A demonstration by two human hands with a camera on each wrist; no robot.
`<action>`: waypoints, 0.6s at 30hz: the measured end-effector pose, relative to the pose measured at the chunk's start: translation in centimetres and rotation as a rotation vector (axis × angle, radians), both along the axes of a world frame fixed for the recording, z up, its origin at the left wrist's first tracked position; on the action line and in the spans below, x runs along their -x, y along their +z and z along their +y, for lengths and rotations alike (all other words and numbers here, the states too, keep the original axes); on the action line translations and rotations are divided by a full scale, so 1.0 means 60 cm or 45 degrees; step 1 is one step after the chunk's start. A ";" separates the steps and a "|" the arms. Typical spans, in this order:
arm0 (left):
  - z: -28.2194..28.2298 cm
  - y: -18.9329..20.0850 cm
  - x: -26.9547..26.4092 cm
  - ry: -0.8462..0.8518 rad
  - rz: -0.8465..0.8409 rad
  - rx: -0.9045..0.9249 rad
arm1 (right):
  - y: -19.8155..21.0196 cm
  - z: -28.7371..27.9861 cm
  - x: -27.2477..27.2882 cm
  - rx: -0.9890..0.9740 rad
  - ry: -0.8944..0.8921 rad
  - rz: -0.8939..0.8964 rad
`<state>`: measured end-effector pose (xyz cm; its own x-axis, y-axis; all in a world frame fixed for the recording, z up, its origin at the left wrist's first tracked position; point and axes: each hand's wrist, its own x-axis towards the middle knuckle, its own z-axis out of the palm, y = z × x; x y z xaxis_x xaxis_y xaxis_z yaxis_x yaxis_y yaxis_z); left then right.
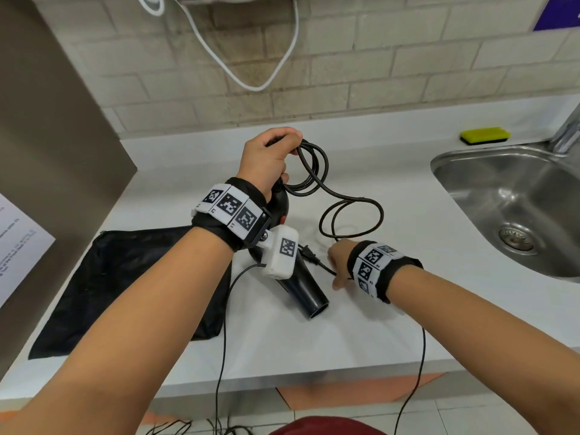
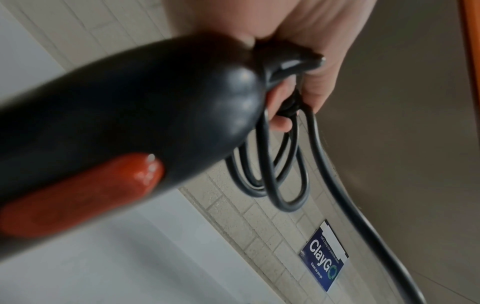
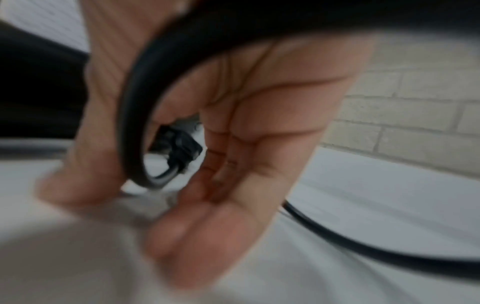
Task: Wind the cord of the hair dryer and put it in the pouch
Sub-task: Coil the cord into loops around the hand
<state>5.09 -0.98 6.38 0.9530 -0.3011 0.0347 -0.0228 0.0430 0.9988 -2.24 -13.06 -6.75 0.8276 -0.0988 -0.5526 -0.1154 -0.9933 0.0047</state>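
Observation:
My left hand (image 1: 270, 157) is raised over the counter and grips the handle of the black hair dryer (image 1: 303, 291) together with a few wound loops of its black cord (image 1: 317, 171). The nozzle points down toward me. Up close, that left hand (image 2: 313, 33) curls round the cord loops (image 2: 285, 185) beside the dryer (image 2: 130, 102) with its red switch (image 2: 78, 195). One slack cord loop (image 1: 351, 218) lies on the counter. My right hand (image 1: 339, 260) is low by the plug (image 1: 309, 253). Its fingers (image 3: 246, 148) are straight, and the cord (image 3: 130, 123) runs between thumb and palm to the plug (image 3: 179, 148). The black pouch (image 1: 125, 277) lies flat at the left.
A steel sink (image 1: 439, 161) with a faucet (image 1: 568, 130) is at the right, and a yellow-green sponge (image 1: 485, 135) sits behind it. A white cable (image 1: 251, 81) hangs on the brick wall. A brown panel (image 1: 47, 120) with a paper sheet (image 1: 18, 246) bounds the left.

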 end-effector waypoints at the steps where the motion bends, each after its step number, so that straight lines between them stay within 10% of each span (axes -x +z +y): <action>1: 0.000 0.000 0.000 0.001 0.000 0.000 | 0.001 -0.001 -0.001 -0.012 0.001 -0.026; 12: -0.004 -0.002 -0.003 0.016 0.000 0.005 | 0.084 -0.030 0.032 -0.253 -0.031 -0.566; 18: -0.010 -0.002 -0.003 0.022 -0.007 0.015 | 0.125 -0.018 0.063 -0.397 -0.115 -1.430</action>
